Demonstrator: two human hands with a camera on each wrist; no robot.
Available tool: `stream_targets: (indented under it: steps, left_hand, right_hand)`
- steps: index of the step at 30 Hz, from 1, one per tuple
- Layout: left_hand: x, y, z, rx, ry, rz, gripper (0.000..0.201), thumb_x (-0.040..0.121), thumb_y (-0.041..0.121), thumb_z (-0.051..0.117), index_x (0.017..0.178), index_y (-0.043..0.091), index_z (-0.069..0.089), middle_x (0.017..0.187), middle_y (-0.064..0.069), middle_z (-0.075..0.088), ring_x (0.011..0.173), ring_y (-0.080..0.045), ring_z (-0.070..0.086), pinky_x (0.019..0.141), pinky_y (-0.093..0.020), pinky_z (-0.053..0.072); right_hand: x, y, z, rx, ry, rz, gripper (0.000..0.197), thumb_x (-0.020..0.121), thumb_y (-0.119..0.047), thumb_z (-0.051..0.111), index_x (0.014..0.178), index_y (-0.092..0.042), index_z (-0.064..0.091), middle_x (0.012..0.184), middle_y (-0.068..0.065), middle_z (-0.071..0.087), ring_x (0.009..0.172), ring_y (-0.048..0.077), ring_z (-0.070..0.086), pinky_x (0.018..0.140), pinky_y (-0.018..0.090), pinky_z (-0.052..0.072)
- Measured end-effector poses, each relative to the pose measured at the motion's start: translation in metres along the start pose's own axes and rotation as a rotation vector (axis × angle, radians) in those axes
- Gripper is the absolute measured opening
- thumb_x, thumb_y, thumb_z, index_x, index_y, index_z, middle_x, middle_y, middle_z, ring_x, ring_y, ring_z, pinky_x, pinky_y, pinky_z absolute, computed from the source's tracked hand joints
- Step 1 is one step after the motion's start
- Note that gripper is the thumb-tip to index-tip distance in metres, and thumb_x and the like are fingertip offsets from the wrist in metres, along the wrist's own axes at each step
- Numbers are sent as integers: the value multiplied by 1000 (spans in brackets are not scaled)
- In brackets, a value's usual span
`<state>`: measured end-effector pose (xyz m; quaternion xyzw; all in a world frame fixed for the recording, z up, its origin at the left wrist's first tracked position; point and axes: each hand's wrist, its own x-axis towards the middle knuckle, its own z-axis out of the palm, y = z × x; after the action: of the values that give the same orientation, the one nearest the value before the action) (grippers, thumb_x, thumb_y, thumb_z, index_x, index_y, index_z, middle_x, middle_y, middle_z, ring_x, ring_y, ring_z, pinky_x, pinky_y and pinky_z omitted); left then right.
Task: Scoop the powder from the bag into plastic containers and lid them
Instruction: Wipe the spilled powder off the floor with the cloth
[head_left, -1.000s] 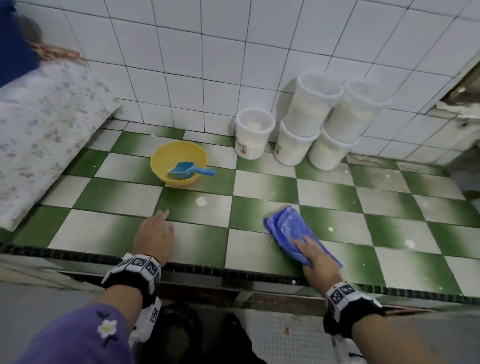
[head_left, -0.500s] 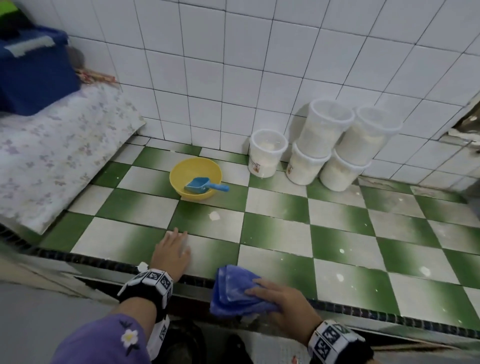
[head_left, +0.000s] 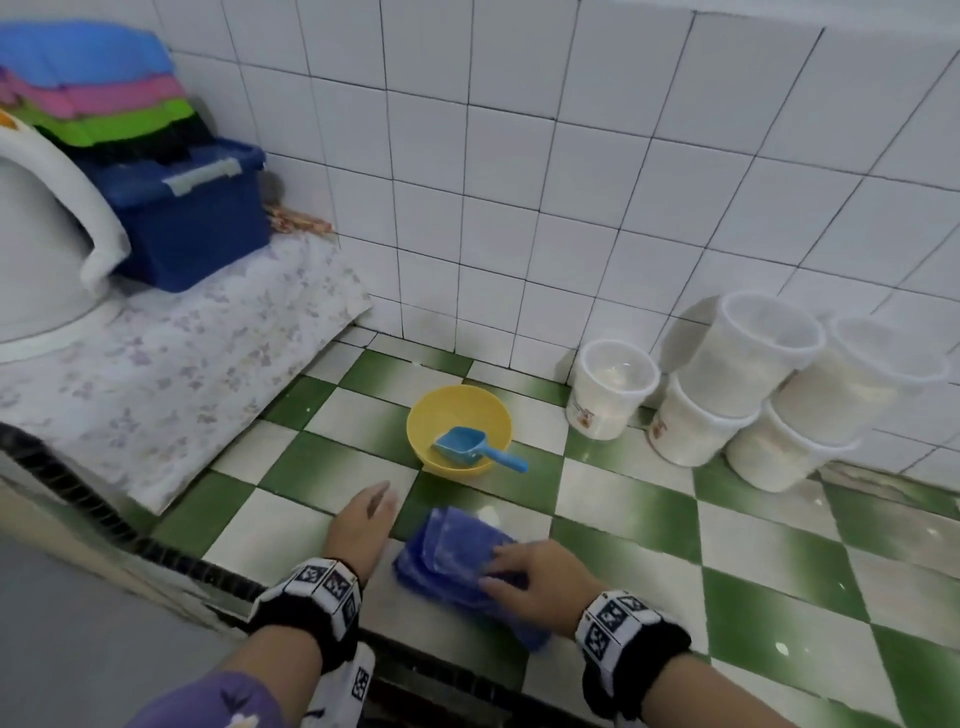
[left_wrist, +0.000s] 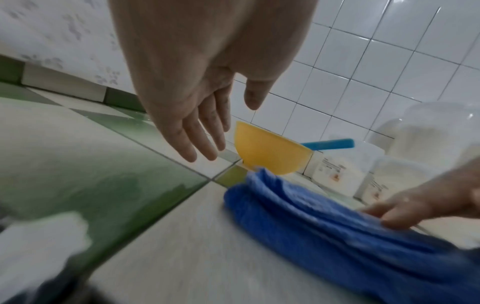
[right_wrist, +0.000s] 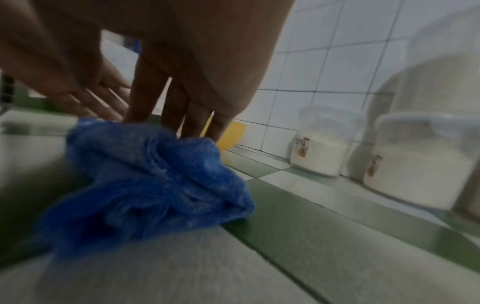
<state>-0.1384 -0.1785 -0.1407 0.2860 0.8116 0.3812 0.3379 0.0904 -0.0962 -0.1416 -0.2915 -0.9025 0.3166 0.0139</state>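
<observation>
My right hand (head_left: 540, 574) lies flat on the blue cloth (head_left: 457, 558), fingers straight and a little spread, pressing it down on the green and white counter (head_left: 649, 512). It does not pinch the cloth. My left hand (head_left: 361, 525) is spread too, fingers straight, holding nothing. It sits just beside the cloth, at about 9 o'clock from it. I cannot tell for sure if its palm touches the tiles.

The tubs (head_left: 748, 395) stand at the wall, at about 1 o'clock from my right hand and well apart from it. There are five. All look full of white powder and all seem to have lids on. Two lie tilted on top of two others. One stands alone on the left.

The yellow bowl (head_left: 460, 428) is at 12 o'clock from the cloth, near it. The scoop (head_left: 470, 449) lies in the bowl, and its handle sticks out over the rim toward 4 o'clock. My right hand is nearer the tubs. My left hand is nearer the bowl.

I see no bag. I think the filling is done and I am just wiping up spilled powder. White specks (head_left: 782, 647) lie at 3 o'clock from the cloth, so I think the wipe should go that way next.
</observation>
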Motion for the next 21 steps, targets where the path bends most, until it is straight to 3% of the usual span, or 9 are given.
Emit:
stream_targets:
  steps: [3, 6, 8, 10, 13, 15, 18, 21]
  left_hand:
    - [34, 13, -1, -95, 6, -67, 38, 96, 32, 52, 131, 17, 55, 129, -7, 61, 116, -24, 59, 106, -43, 43]
    - [72, 24, 3, -174, -29, -97, 47, 96, 36, 53, 138, 17, 48, 135, -6, 55, 120, -26, 56, 105, -47, 45]
    - [92, 32, 7, -227, -58, -117, 45, 94, 40, 53, 136, 23, 50, 134, -6, 54, 120, -28, 55, 101, -49, 48]
    - [100, 44, 11, -253, -96, -125, 31, 92, 42, 53, 121, 32, 58, 123, -6, 62, 110, -28, 61, 94, -49, 52]
    - [106, 58, 19, -281, -107, -97, 17, 98, 24, 50, 102, 36, 61, 98, 2, 67, 92, -23, 65, 85, -44, 57]
    - [113, 66, 24, -309, -140, -97, 22, 97, 21, 52, 110, 37, 60, 107, 2, 66, 96, -23, 65, 84, -44, 58]
    - [129, 78, 33, -368, -190, -91, 37, 98, 14, 51, 132, 26, 55, 120, -11, 62, 101, -28, 65, 80, -40, 60]
    - [147, 91, 46, -389, -209, -72, 38, 99, 10, 49, 135, 21, 53, 121, -14, 62, 102, -30, 65, 81, -41, 59]
  right_hand:
    - [34, 10, -16, 476, 262, 411, 26, 89, -37, 61, 106, -20, 71, 89, -7, 71, 84, 10, 66, 84, 31, 54]
    - [74, 10, -38, 1036, 277, 610, 32, 95, -33, 54, 115, -8, 59, 97, 11, 65, 84, 26, 65, 72, 37, 56]
    - [92, 8, -51, 1214, 239, 670, 32, 97, -39, 48, 109, -12, 58, 105, 17, 64, 91, 34, 67, 76, 44, 57]
    - [105, 9, -57, 1282, 210, 690, 29, 98, -35, 46, 111, -12, 58, 109, 21, 64, 96, 39, 67, 81, 50, 56]
    - [116, 15, -60, 1340, 267, 707, 25, 99, -19, 46, 119, -8, 55, 111, 26, 63, 88, 42, 67, 77, 49, 57]
    - [120, 21, -65, 1345, 330, 702, 21, 99, -18, 47, 115, -9, 57, 108, 24, 64, 83, 40, 68, 75, 48, 58]
    - [126, 34, -79, 1355, 426, 693, 24, 98, -24, 47, 116, -9, 56, 106, 22, 67, 84, 39, 69, 75, 48, 58]
    - [132, 43, -92, 1376, 497, 696, 28, 99, -25, 46, 116, -6, 56, 104, 20, 68, 86, 36, 70, 75, 45, 58]
